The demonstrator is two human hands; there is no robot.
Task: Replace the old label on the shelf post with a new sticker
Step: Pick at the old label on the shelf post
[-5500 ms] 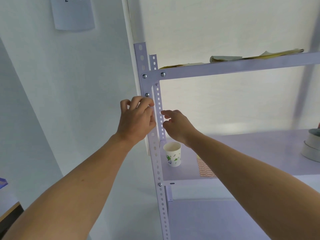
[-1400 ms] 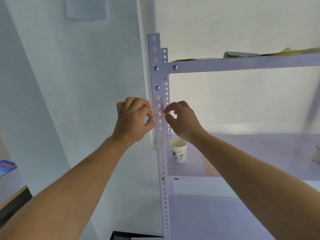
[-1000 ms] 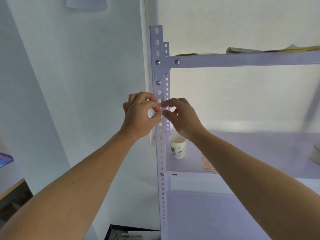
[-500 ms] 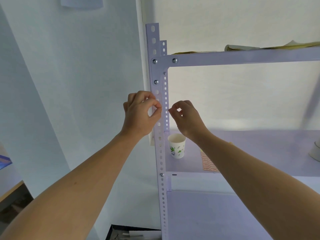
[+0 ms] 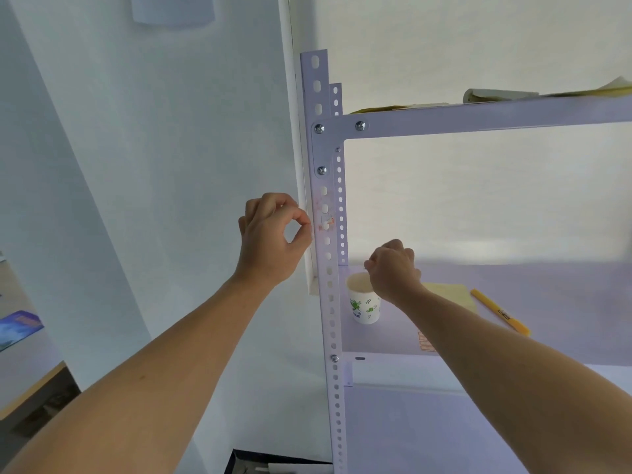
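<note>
The white perforated shelf post [image 5: 329, 302] stands upright in the middle. A torn remnant of the old label [image 5: 326, 221], with reddish residue around it, clings to the post below the lower bolt. My left hand [image 5: 273, 239] hovers just left of the remnant, its thumb and forefinger pinched into a ring whose tips touch the post's left edge. My right hand [image 5: 393, 270] is lower, over the mouth of a paper cup [image 5: 365, 304], with fingers curled shut; whatever is between them is hidden. A sheet of orange stickers [image 5: 423, 344] lies on the shelf, mostly behind my right forearm.
On the middle shelf [image 5: 564, 302] lie a yellow notepad [image 5: 448, 291] and a yellow pen [image 5: 500, 313]. Papers rest on the upper shelf [image 5: 478, 116]. A wall is left of the post. A dark box [image 5: 273, 463] sits on the floor.
My right hand left the label spot and dropped down to the paper cup. My left hand stayed by the post, now slightly left of it. The label remnant is uncovered.
</note>
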